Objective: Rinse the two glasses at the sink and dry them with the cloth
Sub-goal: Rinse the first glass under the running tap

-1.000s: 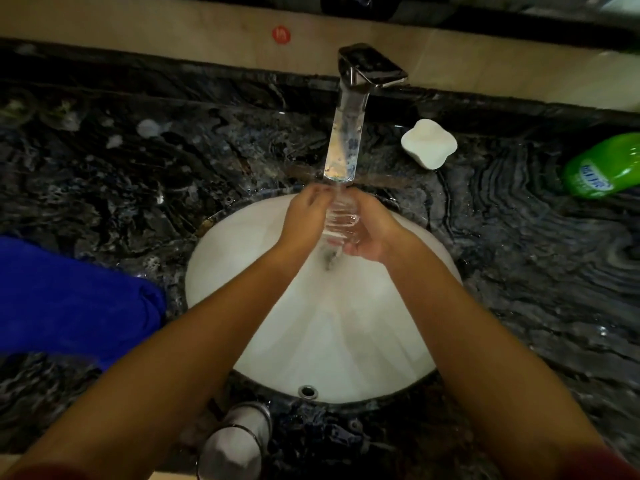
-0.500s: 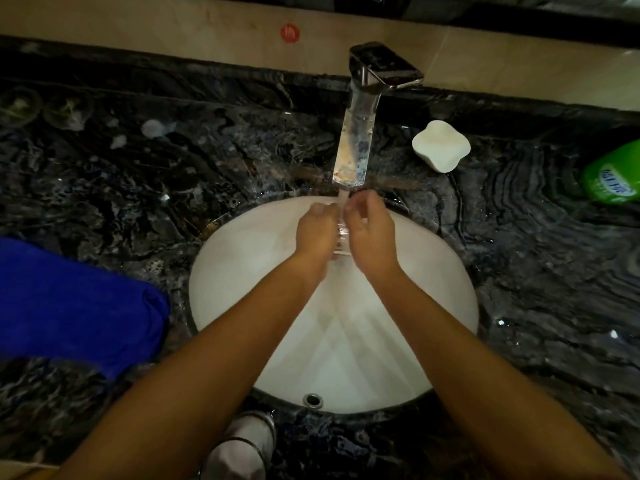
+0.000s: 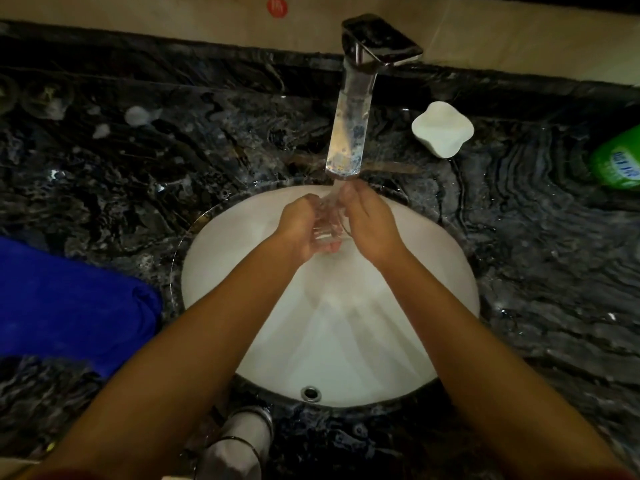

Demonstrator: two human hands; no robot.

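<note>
Rinsing the first glass [image 3: 327, 226] under the tap [image 3: 349, 133], over the sink [image 3: 433, 271]: my left hand [image 3: 299, 226] wraps its side, my right hand [image 3: 369, 223] curls round the other. Next, I judge, comes carrying it to the blue cloth [image 3: 69, 306] left of the sink; wet glass may slip. The second glass I cannot pick out

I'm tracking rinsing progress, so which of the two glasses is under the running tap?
The glass gripped between the left hand and right hand over the basin. The other glass stands untouched on the counter's near edge.
</note>
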